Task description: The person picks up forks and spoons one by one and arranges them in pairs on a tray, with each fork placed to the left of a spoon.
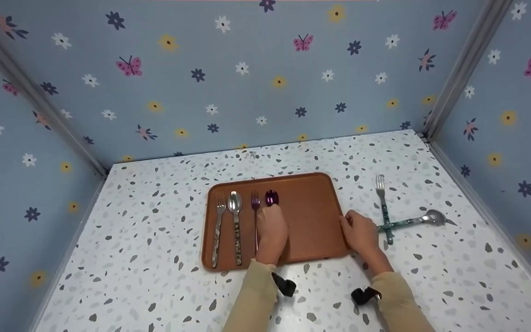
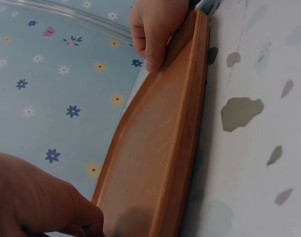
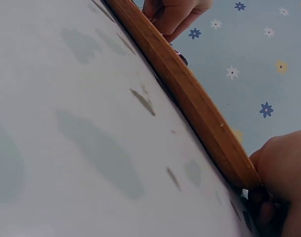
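On the brown tray (image 1: 311,221) lie, from the left, a fork (image 1: 217,230) and a spoon (image 1: 236,221), both with mottled handles, then a purple fork (image 1: 255,200). Beside that fork, the bowl of a purple spoon (image 1: 271,197) shows just beyond my left hand (image 1: 273,230), whose curled fingers hold its handle and hide it. At the tray's right side my right hand (image 1: 360,233) grips the rim, thumb on the inner side, as the left wrist view also shows. In the right wrist view the right hand (image 3: 283,170) is at the tray's corner.
Right of the tray, a fork with a dark green handle (image 1: 384,207) lies crossed with a green-handled spoon (image 1: 413,221), close to my right hand. The speckled white table (image 1: 145,240) is bounded by flowered blue panels (image 1: 256,92) at the back and both sides.
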Action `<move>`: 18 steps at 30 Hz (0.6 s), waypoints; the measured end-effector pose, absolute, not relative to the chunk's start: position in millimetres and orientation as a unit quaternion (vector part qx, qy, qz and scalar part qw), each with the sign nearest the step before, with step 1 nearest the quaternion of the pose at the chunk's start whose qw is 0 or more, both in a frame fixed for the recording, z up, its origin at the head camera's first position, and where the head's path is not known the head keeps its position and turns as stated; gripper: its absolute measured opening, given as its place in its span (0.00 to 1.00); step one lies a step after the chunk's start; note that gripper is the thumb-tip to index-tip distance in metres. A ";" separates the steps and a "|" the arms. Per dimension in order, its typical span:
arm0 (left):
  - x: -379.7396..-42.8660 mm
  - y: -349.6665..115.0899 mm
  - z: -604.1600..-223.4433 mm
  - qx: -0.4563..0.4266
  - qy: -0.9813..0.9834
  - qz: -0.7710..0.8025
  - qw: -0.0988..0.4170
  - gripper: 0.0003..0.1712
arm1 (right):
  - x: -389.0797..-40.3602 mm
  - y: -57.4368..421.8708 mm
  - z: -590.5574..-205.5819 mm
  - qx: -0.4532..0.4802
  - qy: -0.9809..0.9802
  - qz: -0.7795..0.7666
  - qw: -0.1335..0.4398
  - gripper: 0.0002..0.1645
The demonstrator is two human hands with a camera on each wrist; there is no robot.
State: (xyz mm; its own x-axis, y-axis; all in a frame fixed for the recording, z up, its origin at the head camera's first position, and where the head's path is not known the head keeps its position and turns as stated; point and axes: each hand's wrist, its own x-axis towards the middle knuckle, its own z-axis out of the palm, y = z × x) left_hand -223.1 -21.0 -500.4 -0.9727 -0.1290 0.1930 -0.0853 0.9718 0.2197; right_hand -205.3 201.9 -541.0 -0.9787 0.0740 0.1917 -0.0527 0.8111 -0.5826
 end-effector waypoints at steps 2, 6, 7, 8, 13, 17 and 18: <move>-221.7 -22.0 -500.9 0.054 -0.988 -0.109 0.098 0.09 | -204.3 201.0 -541.4 -0.002 -0.945 0.308 0.106 0.15; -220.6 -23.0 -502.5 0.052 -0.986 -0.123 0.100 0.09 | -204.8 201.4 -541.5 0.003 -0.945 0.306 0.113 0.15; -220.3 -23.2 -503.1 0.051 -0.985 -0.126 0.105 0.09 | -204.9 201.5 -541.6 0.002 -0.945 0.306 0.114 0.15; -219.9 -23.2 -503.8 0.051 -0.984 -0.128 0.111 0.09 | -205.0 201.7 -541.7 0.002 -0.945 0.305 0.114 0.15; -219.2 -22.7 -505.7 0.051 -0.984 -0.114 0.128 0.09 | -204.9 201.8 -541.4 -0.002 -0.946 0.305 0.109 0.15; -217.9 -22.6 -505.4 0.058 -0.985 -0.109 0.121 0.10 | -204.4 200.5 -540.6 -0.003 -0.945 0.310 0.108 0.15; -217.4 -22.8 -505.2 0.061 -0.985 -0.110 0.118 0.10 | -204.2 200.0 -540.6 -0.003 -0.944 0.311 0.109 0.15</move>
State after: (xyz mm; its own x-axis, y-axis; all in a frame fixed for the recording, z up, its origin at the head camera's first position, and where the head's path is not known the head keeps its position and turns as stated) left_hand -217.4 -22.8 -505.2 -0.9647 -0.1470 0.2184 -0.0952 0.9683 0.2311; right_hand -204.2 200.0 -540.6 -0.9764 0.0733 0.2030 -0.0615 0.8070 -0.5873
